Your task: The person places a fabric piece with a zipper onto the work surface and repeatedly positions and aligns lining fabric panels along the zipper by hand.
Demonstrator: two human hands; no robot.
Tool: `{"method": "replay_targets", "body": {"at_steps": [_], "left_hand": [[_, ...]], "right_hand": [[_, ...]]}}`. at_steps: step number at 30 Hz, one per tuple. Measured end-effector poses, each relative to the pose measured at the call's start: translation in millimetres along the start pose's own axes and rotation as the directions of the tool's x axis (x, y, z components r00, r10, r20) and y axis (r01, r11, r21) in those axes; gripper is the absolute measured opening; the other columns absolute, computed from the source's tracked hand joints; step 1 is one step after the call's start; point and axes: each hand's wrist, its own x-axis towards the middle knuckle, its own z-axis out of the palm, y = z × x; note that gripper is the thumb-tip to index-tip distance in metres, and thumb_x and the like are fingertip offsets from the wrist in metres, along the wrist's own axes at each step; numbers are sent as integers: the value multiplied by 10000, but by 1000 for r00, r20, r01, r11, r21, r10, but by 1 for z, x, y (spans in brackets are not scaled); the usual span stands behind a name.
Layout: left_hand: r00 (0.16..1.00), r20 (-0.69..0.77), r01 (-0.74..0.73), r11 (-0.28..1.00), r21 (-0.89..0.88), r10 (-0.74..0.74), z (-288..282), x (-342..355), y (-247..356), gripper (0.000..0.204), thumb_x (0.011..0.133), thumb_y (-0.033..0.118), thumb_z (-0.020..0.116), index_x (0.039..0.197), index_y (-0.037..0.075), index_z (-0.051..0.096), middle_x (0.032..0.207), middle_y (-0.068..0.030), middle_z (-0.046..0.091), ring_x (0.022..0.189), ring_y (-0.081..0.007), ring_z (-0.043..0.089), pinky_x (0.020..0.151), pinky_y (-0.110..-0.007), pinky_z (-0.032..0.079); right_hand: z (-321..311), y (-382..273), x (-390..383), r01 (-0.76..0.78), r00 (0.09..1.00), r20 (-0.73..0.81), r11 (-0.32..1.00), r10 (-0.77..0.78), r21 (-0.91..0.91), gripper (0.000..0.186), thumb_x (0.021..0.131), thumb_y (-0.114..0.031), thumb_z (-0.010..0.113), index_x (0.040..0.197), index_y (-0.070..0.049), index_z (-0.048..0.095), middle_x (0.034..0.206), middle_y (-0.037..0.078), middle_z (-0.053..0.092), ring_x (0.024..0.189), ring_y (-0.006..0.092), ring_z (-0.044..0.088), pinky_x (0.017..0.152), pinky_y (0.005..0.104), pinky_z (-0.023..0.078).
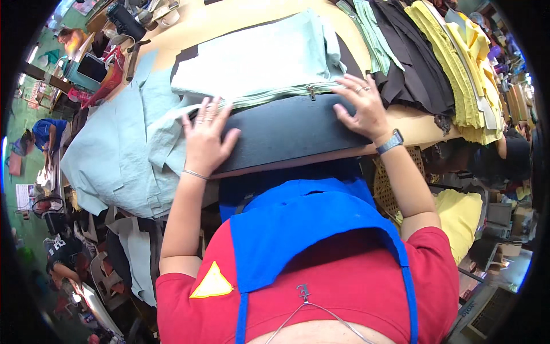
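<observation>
A folded stack of pale mint fabric (246, 54) lies on a dark board (275, 137) at the front of the table. My left hand (209, 135) rests at the stack's front left edge, fingers spread, near loose pale blue-green fabric pieces (120, 149) that drape over the table's left side. My right hand (361, 112) is open at the right end of that edge, fingertips on or just above the fabric. A small metal piece (312, 92) sits at the stack's edge, just left of those fingers.
Dark fabric piles (412, 63) and yellow stacks (458, 74) fill the right side. A red basket (103, 86), black bottle (123, 23) and dark bar (134, 57) are at upper left. Co-workers (48, 132) sit further left; yellow cloth (461, 218) lies beside me at right.
</observation>
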Motion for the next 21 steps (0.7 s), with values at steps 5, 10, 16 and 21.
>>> {"method": "replay_targets", "body": {"at_steps": [5,10,16,21], "left_hand": [[982,64,-156,961,-229,175,20,27,55,830,973,623,608,1634,172,389,1705,-144,330,1580,-362,284,1224,-690,195],[987,153,-33,991,-131,53,38,50,70,846,984,661,558,1642,169,360,1702,-103,350,1576,-322,300,1222,-709,173],[996,81,-20,988,-154,33,34,52,72,762,970,641,594,1561,171,494,1604,-70,493,1476,-279,441,1212,-694,217],[993,-106,-68,980,-187,48,37,62,67,461,966,454,675,1318,157,670,1352,-54,664,1267,-266,601,1146,-667,310]], "right_hand": [[36,-39,20,-76,997,-16,995,78,61,336,909,-358,777,1179,-166,725,1141,63,747,1106,256,691,1012,479,497],[45,-40,43,-244,970,33,945,243,218,210,885,-219,754,1061,-113,711,953,91,756,893,295,724,806,436,561],[32,-22,63,-198,979,90,953,181,231,162,793,-70,684,950,-40,656,793,178,688,810,384,700,749,484,561],[30,-12,91,-69,987,-126,974,98,216,197,863,-11,662,1052,-42,706,917,184,706,906,385,701,808,464,568]]}}
